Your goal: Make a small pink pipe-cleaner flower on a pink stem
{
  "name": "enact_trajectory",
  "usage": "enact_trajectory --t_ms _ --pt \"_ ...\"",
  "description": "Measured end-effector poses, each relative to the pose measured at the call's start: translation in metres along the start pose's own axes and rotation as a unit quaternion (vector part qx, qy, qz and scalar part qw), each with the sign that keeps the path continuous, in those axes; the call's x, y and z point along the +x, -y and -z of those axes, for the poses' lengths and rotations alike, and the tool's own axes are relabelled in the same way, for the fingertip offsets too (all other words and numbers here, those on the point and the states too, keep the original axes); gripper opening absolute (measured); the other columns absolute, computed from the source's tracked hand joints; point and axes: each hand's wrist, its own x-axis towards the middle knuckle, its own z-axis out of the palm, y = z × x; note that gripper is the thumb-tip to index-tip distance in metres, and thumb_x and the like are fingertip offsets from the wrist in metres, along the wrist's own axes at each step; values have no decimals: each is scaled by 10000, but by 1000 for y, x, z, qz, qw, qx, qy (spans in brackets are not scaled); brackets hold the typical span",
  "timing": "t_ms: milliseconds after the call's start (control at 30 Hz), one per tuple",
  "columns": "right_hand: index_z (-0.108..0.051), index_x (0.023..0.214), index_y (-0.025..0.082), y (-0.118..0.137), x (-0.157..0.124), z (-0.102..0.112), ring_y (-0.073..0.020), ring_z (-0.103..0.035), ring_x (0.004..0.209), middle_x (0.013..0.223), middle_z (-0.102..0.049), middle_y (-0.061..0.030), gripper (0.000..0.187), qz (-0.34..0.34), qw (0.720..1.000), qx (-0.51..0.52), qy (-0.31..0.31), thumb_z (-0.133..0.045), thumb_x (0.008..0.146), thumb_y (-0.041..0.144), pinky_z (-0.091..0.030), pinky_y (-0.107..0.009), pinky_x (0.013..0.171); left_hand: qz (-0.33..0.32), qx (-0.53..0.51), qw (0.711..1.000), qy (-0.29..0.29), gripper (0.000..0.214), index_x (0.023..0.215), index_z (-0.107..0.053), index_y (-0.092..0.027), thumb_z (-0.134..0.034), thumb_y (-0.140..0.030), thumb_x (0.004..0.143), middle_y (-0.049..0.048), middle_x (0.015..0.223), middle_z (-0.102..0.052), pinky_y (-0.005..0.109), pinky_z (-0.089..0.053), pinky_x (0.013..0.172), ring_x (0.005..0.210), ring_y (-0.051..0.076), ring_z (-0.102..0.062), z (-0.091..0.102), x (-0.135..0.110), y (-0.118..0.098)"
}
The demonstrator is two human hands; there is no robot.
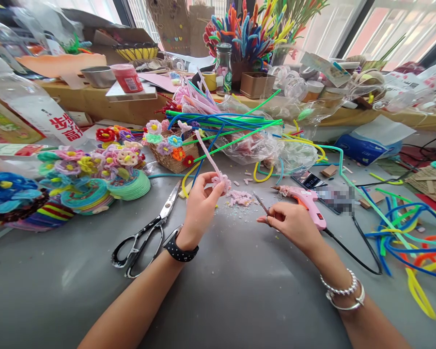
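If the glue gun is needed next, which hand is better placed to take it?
Probably the right hand, beside the glue gun, though holding a small tool; the left hand is farther away, holding a pink flower.

Head-worn view, forward and down

The grey table (240, 305) carries large black-handled scissors (169, 204), pink fuzzy clippings (239, 198), a pink glue gun (310, 199) and a phone (310, 181).

- The left hand (201, 199) covers one part of the pink flower (225, 179).
- The right hand (290, 220) hides the handle of the small tool (260, 203).
- The phone (310, 181) is partly blurred.
- The left edge cuts the blue flower (3, 185).
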Motion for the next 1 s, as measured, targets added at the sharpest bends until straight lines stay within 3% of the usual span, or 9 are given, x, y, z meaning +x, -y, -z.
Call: enact_trajectory --t_ms 167,300,467,633,767,867,1000 --pt "-493 385 153 -4 -2 2 -79 -386 382 388 -498 6 468 -32 977 -6 209 -536 692 504 -208 -223 397 22 22 999 27 238 923 -476 -148 -543 -285 740 30 887 -529 262 -509 637 687 119 -614 -3 -1 -1" --pt "-524 392 145 -5 -2 4 -61 -323 360 374 -475 7 495 -37 968 3 250 -516 689 541 -184 -228 389 36 60 995 70 209 925 -448 -152 -490 -292 775 35 921 -497 236 -505 605 648 107 -624 -4 -2 0" --pt "-533 386 142 -10 -1 12 -64 -334 359 374 -462 -1 547 -94 972 -4 216 -464 704 582 -199 -228 393 16 213 969 124 167 903 -455 -166 -462 -279 780 31 895 -522 243 -470 557 564 106 -616 -2 -7 3" --pt "-521 355 158 -15 -4 15 -76 -331 338 340 -439 -2 559 -112 971 -19 212 -464 697 597 -185 -248 384 -54 373 918 123 66 799 -490 -172 -451 -212 764 16 761 -539 311 -436 605 441 108 -544 0 -13 13" --pt "-527 355 160 -5 -6 6 -70 -334 335 336 -454 4 505 -60 973 20 220 -512 707 522 -197 -241 376 -27 294 946 138 90 799 -484 -184 -462 -266 772 25 803 -537 291 -439 552 476 124 -576 -1 -11 22" --pt "-538 380 155 1 -5 0 -71 -362 360 362 -490 6 468 -27 980 47 191 -535 703 494 -209 -227 378 -10 224 965 133 143 856 -472 -187 -466 -306 776 36 869 -541 265 -456 542 571 134 -613 -4 -9 20" --pt "-534 423 156 -6 -2 2 -79 -395 385 412 -530 7 386 -49 990 35 125 -569 678 444 -218 -218 375 25 164 977 131 243 907 -467 -171 -514 -347 746 39 855 -559 262 -480 568 655 140 -611 -5 -6 11"
